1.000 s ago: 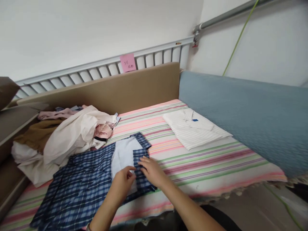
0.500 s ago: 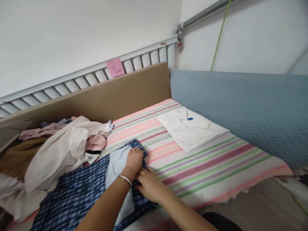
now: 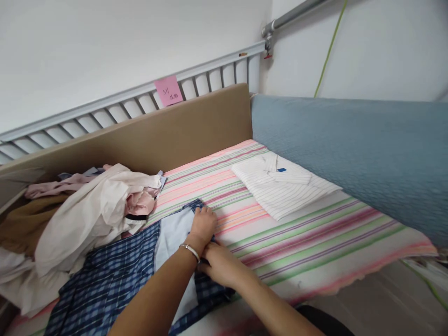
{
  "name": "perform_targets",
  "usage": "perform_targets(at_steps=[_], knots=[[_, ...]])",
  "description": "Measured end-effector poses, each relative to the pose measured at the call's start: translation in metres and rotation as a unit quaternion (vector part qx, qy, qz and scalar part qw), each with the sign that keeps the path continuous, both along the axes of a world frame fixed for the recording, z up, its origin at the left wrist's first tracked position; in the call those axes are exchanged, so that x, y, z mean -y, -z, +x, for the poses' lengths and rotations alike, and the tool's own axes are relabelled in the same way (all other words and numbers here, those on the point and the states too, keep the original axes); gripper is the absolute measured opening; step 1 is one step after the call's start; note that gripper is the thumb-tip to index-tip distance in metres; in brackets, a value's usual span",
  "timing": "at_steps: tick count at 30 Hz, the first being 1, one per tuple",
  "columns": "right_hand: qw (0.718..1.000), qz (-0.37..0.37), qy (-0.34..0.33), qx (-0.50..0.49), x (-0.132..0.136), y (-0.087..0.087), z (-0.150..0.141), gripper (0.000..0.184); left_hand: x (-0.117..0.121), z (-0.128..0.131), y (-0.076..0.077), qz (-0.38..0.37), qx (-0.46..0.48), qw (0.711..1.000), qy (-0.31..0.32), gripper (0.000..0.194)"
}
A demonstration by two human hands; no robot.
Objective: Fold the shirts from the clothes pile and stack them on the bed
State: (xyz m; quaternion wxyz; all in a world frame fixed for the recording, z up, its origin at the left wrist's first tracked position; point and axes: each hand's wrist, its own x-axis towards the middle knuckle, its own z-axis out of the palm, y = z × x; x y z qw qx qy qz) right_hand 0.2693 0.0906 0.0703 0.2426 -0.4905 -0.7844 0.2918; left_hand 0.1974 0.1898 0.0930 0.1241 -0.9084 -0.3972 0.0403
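1. While the two hands are meeting over it, the blue plaid garment (image 3: 115, 270) is lying nearest, on the striped cover (image 3: 297, 261), its pale inside (image 3: 173, 235) partly showing; it is looking only partly folded.
2. The right hand (image 3: 222, 266) is touching its edge, fingers curling; I cannot tell whether they are pinching cloth.
3. The left hand (image 3: 205, 224) is pressing just beyond, its grip hidden too.
4. Leftward, a clothes heap (image 3: 98, 210) is sitting crumpled, unfolded.
5. Farther right, a white striped shirt (image 3: 283, 189) is resting flat, seemingly finished.
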Motion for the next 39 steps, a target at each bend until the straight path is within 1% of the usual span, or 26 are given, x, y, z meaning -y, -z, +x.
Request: perform_targets(at_steps=[3, 5, 6, 8, 10, 11, 13, 15, 18, 22, 25, 27, 28, 30, 32, 33, 34, 36, 38, 39], knots=[[1.000, 0.013, -0.006, -0.005, -0.002, -0.001, 0.000, 0.030, 0.004, -0.011, -0.007, 0.016, 0.007, 1.000, 0.018, 0.025], [1.000, 0.011, 0.012, 0.002, -0.005, -0.002, -0.001, 0.023, 0.010, -0.024, -0.010, 0.031, 0.014, 0.999, 0.023, 0.025], [0.999, 0.004, 0.038, 0.006, -0.007, -0.003, -0.001, 0.020, 0.013, -0.031, -0.010, 0.042, 0.020, 0.999, 0.026, 0.025], [0.992, -0.015, 0.123, 0.010, -0.013, -0.003, 0.001, 0.022, 0.020, -0.044, -0.007, 0.067, 0.035, 0.997, 0.033, 0.023], [0.977, -0.025, 0.214, -0.004, -0.020, -0.003, 0.004, 0.024, 0.025, -0.057, -0.003, 0.093, 0.052, 0.994, 0.038, 0.021], [0.968, -0.023, 0.249, -0.017, -0.024, -0.002, 0.006, 0.022, 0.028, -0.063, 0.000, 0.102, 0.058, 0.992, 0.039, 0.020], [0.958, -0.009, 0.282, -0.045, -0.030, 0.002, 0.010, 0.019, 0.031, -0.072, 0.004, 0.113, 0.069, 0.991, 0.034, 0.020], [0.959, 0.011, 0.277, -0.061, -0.035, 0.008, 0.012, 0.024, 0.032, -0.077, 0.008, 0.117, 0.077, 0.990, 0.028, 0.021], [0.967, 0.039, 0.246, -0.054, -0.040, 0.017, 0.008, 0.032, 0.032, -0.080, 0.013, 0.110, 0.090, 0.990, 0.012, 0.022], [0.967, 0.059, 0.249, -0.022, -0.045, 0.026, 0.002, 0.031, 0.036, -0.076, 0.019, 0.073, 0.118, 0.990, -0.023, 0.026], [0.964, 0.065, 0.257, -0.003, -0.049, 0.030, 0.002, 0.024, 0.040, -0.074, 0.016, 0.022, 0.135, 0.990, -0.039, 0.027], [0.964, 0.063, 0.260, 0.005, -0.052, 0.031, 0.003, 0.021, 0.038, -0.074, 0.008, -0.017, 0.152, 0.987, -0.051, 0.027], [0.964, 0.060, 0.260, 0.006, -0.052, 0.032, 0.003, 0.021, 0.033, -0.073, 0.002, -0.032, 0.161, 0.985, -0.060, 0.030], [0.964, 0.058, 0.260, 0.001, -0.053, 0.033, 0.004, 0.021, 0.016, -0.069, -0.012, -0.045, 0.174, 0.978, -0.103, 0.036], [0.965, 0.058, 0.257, -0.012, -0.053, 0.034, 0.004, 0.020, -0.012, -0.062, -0.023, -0.042, 0.174, 0.971, -0.158, 0.037], [0.965, 0.059, 0.254, -0.020, -0.053, 0.035, 0.004, 0.020, -0.028, -0.058, -0.026, -0.041, 0.171, 0.968, -0.181, 0.036], [0.966, 0.059, 0.252, -0.029, -0.053, 0.036, 0.004, 0.020, -0.045, -0.053, -0.027, -0.043, 0.168, 0.964, -0.200, 0.035], [0.966, 0.057, 0.250, -0.042, -0.054, 0.037, 0.005, 0.019, -0.076, -0.045, -0.021, -0.058, 0.158, 0.959, -0.227, 0.036], [0.965, 0.048, 0.255, -0.048, -0.056, 0.038, 0.006, 0.018, -0.099, -0.040, -0.008, -0.085, 0.147, 0.952, -0.255, 0.038], [0.964, 0.042, 0.259, -0.048, -0.057, 0.037, 0.007, 0.017, -0.107, -0.039, -0.001, -0.101, 0.141, 0.948, -0.267, 0.039]])
